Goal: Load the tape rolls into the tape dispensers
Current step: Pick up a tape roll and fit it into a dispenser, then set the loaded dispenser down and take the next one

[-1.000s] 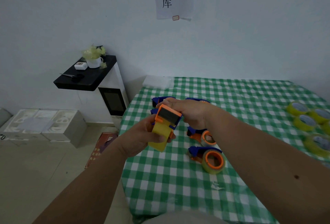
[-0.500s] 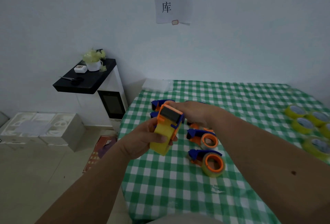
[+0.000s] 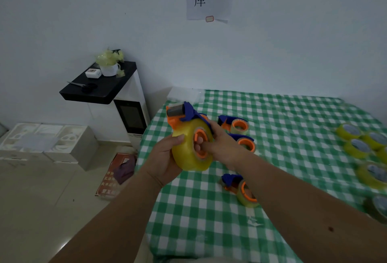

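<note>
Head view, the only one: the left hand (image 3: pixel 165 161) wraps its palm and thumb around the rim of a thick roll of yellowish clear packing tape (image 3: pixel 189 149), held up above the near-left corner of the table covered in a green-and-white checked cloth (image 3: pixel 293 120). The roll sits on the orange hub of an orange-and-blue plastic tape dispenser (image 3: pixel 184 114), whose cutter head points up and away. The right hand (image 3: pixel 219 145) is curled against the roll's open face, fingertips pushed into the orange hub.

Judging by that, the step in hand is seating this roll on its hub; the next move probably calls for pressing it fully home, then leading the tape end up to the cutter head and setting the loaded dispenser down. Three loaded dispensers (image 3: pixel 240 125) already lie on the cloth beyond and below the hands, and a cluster of spare yellow tape rolls (image 3: pixel 358 147) waits near the table's right edge, so more remain.

Hard to make out: whether the roll is fully seated, since the right fingers cover the hub, and where the tape's free end is. The dispenser's handle is hidden behind the roll and hands. Rolls at the right edge are blurred and partly cut off.
</note>
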